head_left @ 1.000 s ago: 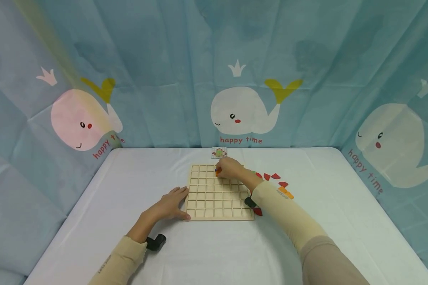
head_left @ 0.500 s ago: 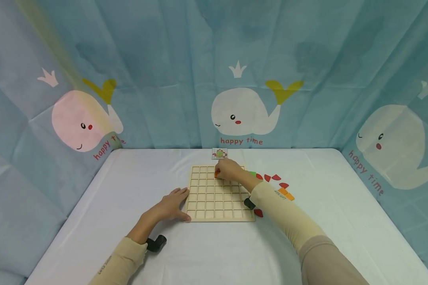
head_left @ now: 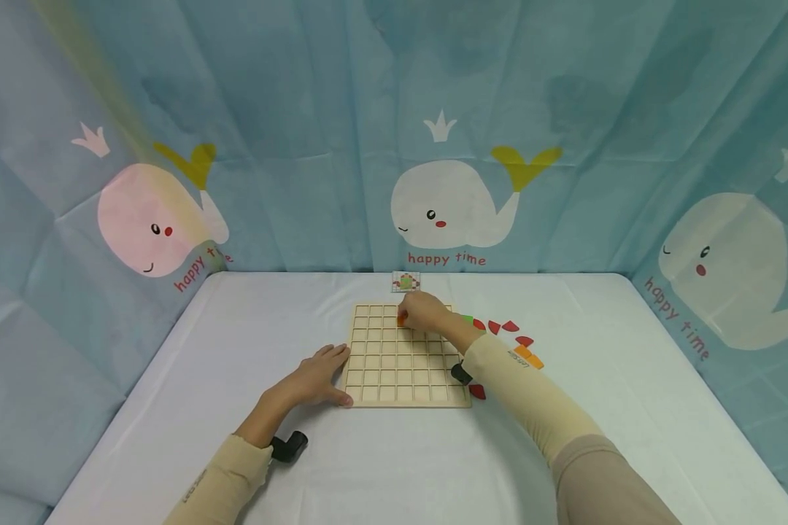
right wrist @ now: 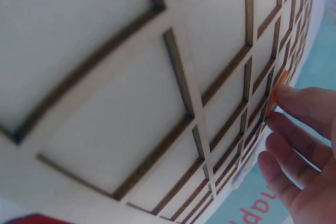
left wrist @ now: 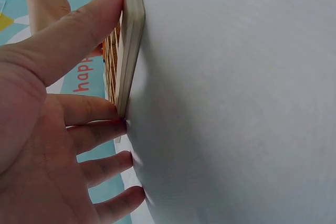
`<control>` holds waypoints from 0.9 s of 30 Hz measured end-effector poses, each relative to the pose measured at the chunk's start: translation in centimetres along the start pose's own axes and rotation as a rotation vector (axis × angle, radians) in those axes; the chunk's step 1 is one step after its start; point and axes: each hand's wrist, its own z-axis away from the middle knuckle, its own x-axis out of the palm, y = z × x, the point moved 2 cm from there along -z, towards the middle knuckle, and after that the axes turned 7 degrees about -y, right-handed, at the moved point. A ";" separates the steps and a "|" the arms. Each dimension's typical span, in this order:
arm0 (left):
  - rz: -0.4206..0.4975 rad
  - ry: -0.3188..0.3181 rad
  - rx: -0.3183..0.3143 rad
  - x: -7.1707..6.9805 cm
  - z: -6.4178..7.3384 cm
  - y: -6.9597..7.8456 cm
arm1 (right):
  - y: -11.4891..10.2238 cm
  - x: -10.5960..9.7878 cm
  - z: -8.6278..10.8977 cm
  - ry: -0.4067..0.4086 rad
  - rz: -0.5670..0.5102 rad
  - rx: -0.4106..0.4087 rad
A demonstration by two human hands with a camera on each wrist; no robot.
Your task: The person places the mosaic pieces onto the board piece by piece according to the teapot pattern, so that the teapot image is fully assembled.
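Observation:
A wooden grid board [head_left: 387,379] lies on the white table. My left hand [head_left: 311,378] rests at its left side with the fingers spread; in the left wrist view the thumb [left wrist: 86,22] lies over the board's edge and fingertips touch its side. Over the far rows, my right hand [head_left: 422,313] pinches a small flat orange tile [right wrist: 277,94] between thumb and index finger. The tile is right at a grid cell, partly hidden by the fingers, and a thin blue edge shows beneath it in the right wrist view.
Behind the board lies a small picture card [head_left: 406,282]. To the right are several red fan-shaped pieces [head_left: 510,326], orange tiles [head_left: 528,356] and a green piece [head_left: 467,319]. Another red piece [head_left: 477,391] is by the near right corner. A whale-print curtain [head_left: 302,211] surrounds the table.
The blue seen beside the orange tile in the first head frame no longer shows in the head view. My right hand stays over the same far cells; my left hand keeps its place.

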 end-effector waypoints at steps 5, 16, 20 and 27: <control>-0.003 -0.004 -0.001 0.1 0.0 0.1 | 0.0 -0.1 0.3 -0.008 -0.015 0.010; 0.001 0.010 0.012 -0.2 0.2 0.1 | 2.2 -2.7 1.5 0.020 -0.119 0.043; -0.003 0.009 0.013 -0.2 0.2 0.2 | 3.4 -3.4 3.3 0.042 -0.152 0.053; -0.002 0.003 0.011 -0.2 0.3 0.1 | 6.2 -3.3 6.3 0.082 -0.185 0.091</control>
